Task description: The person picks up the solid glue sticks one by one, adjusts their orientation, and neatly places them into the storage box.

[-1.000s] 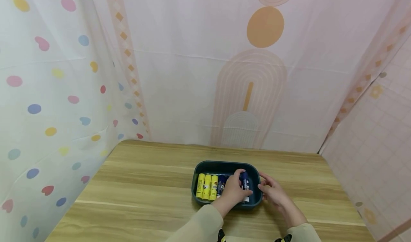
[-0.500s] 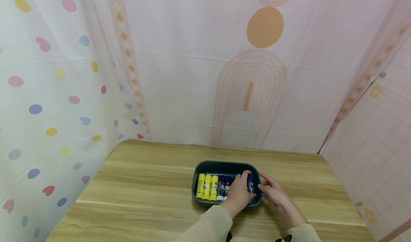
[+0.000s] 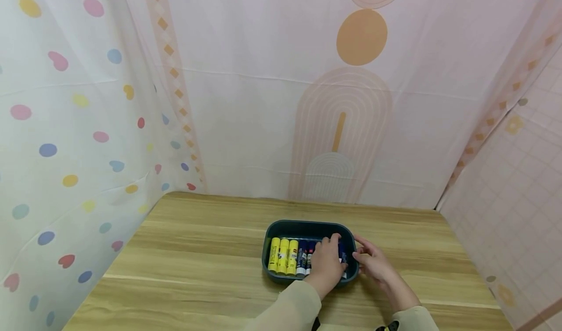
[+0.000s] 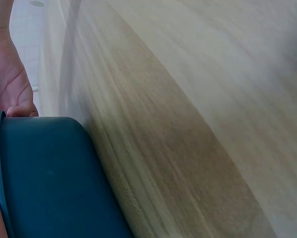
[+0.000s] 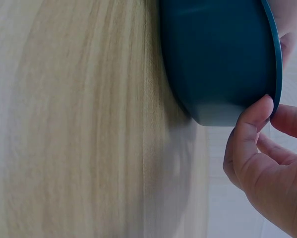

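Note:
A dark teal plastic box [image 3: 290, 227] stands on the table with a row of glue sticks in it. Several sticks lie side by side: yellow ones [image 3: 283, 256] at the left, then dark blue ones with white ends [image 3: 301, 258]. My left hand [image 3: 327, 265] reaches inside and pinches a dark blue glue stick [image 3: 343, 253] near the right wall, finger at its far end, thumb at its near end. That hand hides part of the row. My right hand [image 5: 272, 163] pinches the box's rim at the right end, its thumb against the outer wall.
The wood-grain table [image 3: 197, 262] extends around the box on every side. Patterned curtains [image 3: 246, 126] hang behind it and at both sides. Black-and-yellow bands [image 3: 388, 327] show at the right sleeve.
My left hand has moved right inside the box, taking the dark blue glue stick toward the right wall. More blue sticks are uncovered at its left. The right hand and box keep their place.

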Demonstrator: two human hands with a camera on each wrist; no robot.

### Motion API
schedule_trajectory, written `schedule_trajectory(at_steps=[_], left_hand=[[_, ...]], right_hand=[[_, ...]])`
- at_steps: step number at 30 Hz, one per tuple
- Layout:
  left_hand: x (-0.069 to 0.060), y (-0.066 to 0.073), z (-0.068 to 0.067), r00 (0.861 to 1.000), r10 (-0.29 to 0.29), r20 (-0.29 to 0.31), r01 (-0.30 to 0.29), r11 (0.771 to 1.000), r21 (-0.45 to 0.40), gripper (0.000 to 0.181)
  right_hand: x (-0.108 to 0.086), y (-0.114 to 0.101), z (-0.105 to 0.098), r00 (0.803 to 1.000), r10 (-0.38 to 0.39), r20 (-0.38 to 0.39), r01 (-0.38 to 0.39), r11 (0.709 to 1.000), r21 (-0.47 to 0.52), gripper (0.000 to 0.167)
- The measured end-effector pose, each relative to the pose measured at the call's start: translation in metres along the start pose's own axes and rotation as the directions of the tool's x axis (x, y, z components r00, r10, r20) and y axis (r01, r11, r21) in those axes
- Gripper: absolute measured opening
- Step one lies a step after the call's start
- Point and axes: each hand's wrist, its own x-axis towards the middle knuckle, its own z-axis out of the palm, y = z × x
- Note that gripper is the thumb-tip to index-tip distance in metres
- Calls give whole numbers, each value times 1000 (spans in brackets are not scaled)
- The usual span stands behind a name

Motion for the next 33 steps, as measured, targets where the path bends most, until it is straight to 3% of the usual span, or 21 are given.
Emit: schedule_trajectory(at_steps=[7,13,19,25,30,33], left_hand=[[-1,-3,-11,1000,-4,-24,2,997,-73,58],[3,-20,-40,999,-4,-52,-1,995,-103,54],[2,-56,-76,996,36,-82,-44,994,-103,54],[-3,-100,-101,996,21,-87,-36,985,-170,54],[-10,-134,-114,994,38,-107,-54,987,-153,54],[-15,-152,-124,993,51,-102,-61,993,-101,57]], right_hand=[[1,-3,3,998,42,-39,-42,999,-6,53],[3,-2,4,996,45,-75,-47,999,-27,52],[1,-6,5,992,50,-116,-62,993,-104,50],[0,-5,2,992,31,-118,-57,971,-230,48],[-4,-6,-3,996,-41,-79,10,933,-360,45],[-8,-9,-9,992,-119,-48,83,880,-468,42]])
